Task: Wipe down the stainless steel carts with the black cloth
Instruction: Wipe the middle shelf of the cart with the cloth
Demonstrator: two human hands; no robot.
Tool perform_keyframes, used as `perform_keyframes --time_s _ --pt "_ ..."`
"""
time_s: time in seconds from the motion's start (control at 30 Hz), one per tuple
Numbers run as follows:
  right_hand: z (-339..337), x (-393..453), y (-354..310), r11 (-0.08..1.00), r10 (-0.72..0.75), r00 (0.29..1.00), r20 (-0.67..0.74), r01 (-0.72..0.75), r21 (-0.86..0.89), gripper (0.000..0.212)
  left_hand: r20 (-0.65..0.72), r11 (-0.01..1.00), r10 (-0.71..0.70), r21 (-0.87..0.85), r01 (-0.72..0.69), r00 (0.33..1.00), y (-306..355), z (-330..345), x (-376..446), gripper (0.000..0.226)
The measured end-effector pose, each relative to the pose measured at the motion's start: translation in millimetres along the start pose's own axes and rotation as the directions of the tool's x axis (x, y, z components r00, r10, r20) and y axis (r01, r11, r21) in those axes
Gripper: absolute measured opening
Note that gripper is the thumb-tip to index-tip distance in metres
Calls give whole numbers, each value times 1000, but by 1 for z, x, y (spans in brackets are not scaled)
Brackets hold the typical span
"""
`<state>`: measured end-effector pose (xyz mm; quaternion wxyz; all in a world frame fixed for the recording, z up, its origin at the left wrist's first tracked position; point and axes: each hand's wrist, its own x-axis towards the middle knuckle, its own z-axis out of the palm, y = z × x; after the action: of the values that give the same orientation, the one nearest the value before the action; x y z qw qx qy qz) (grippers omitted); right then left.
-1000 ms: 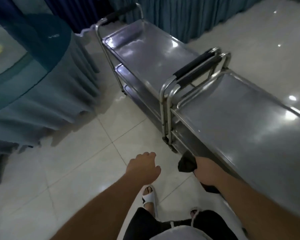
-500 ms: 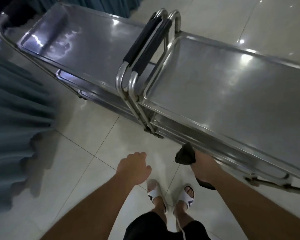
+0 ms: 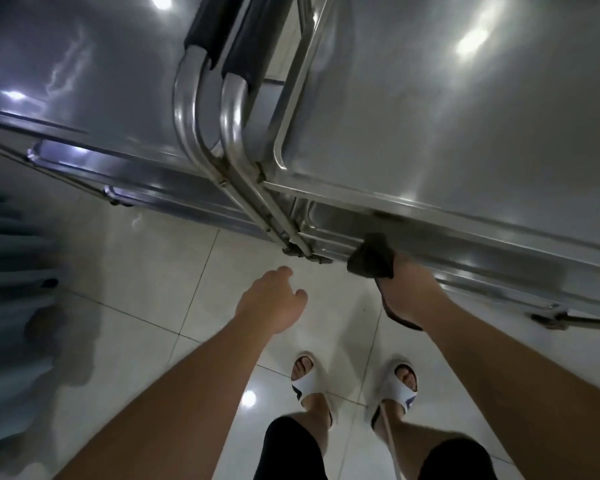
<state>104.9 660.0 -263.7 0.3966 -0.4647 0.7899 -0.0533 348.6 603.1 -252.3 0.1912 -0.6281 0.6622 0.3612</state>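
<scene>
carts: silver-grey steel | handle grips: black | cloth: black | floor tiles: off-white | sandals: white, dark-marked | shorts: black

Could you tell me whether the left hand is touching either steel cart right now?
Apart. The head view shows the left hand hanging over bare floor tile, with tile visible between its fingers and the nearest cart frame.

Glossy pale floor tiles, teal drape
</scene>
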Motion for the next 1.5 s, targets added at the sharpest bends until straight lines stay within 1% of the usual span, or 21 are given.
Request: perform_keyframes --time_s 0.07,0.17,0.27,0.33,0.43,0.5,0.57,0.63,0.67,0.73,0.77,0.8,0.9,0.97,1.07,1.13,1.2,1.23,1.3,1.4,1.5 --pt "13 25 -8 1000 3 1000 -27 -3 24 18 -29 1000 3 -15 -3 1000 -11 2 30 64" --pt "27 62 -13 998 -59 993 -99 63 33 28 -127 997 -23 -73 14 992 -18 5 75 57" --pt "35 96 -16 993 -120 974 -194 122 -1 31 -250 966 -16 -253 -50 968 -17 14 112 48" --pt "39 117 -18 996 -77 961 -266 83 11 30 -337 921 14 -362 -143 942 -16 20 131 48" --pt "43 146 -26 998 -39 916 -399 54 28 13 -482 841 25 -463 -278 876 -16 25 160 48" --pt "51 167 -34 993 -82 863 -498 110 28 5 -553 765 -5 -539 -353 833 -16 26 177 47" --pt "65 189 -44 974 -173 809 -562 224 23 11 -614 667 -7 -591 -454 790 -19 32 189 27" --pt "83 211 -53 934 -316 810 -494 358 -10 26 -692 626 23 -553 -550 722 -19 40 197 10" --pt "93 221 -55 904 -406 818 -408 425 -47 30 -730 616 43 -518 -593 682 -20 43 200 8" --pt "116 239 -54 851 -524 838 -154 512 -114 33 -794 612 87 -434 -661 602 -20 47 209 14" --pt "127 246 -53 804 -570 820 -39 548 -232 35 -817 615 96 -400 -679 568 -20 48 215 16" --pt "135 253 -51 759 -587 809 18 558 -336 37 -838 612 98 -375 -696 537 -19 49 219 17" --pt "150 262 -44 712 -642 766 -13 590 -381 50 -893 597 66 -322 -735 445 -16 54 229 19" --pt "157 257 -41 693 -659 752 -28 592 -411 56 -910 593 45 -307 -744 412 -15 56 233 20" --pt "156 238 -21 748 -619 782 -72 559 -359 67 -898 540 34 -352 -764 438 -14 56 237 20" --pt "148 226 11 770 -578 810 -96 503 -392 72 -876 426 5 -434 -794 482 -13 54 243 28" --pt "127 220 53 833 -483 860 -164 394 -390 76 -853 325 -5 -495 -806 522 -9 52 251 48" --pt "113 218 75 869 -416 885 -210 318 -379 78 -850 313 -8 -502 -806 527 -7 52 255 56" --pt "82 218 121 925 -258 909 -327 135 -354 84 -859 298 -40 -498 -815 510 -3 53 260 57" --pt "39 222 166 960 -35 883 -469 -100 -260 101 -866 244 -105 -498 -832 488 0 55 267 52" --pt "18 252 161 957 30 857 -514 -173 -232 101 -874 227 -120 -486 -844 471 0 56 271 49"
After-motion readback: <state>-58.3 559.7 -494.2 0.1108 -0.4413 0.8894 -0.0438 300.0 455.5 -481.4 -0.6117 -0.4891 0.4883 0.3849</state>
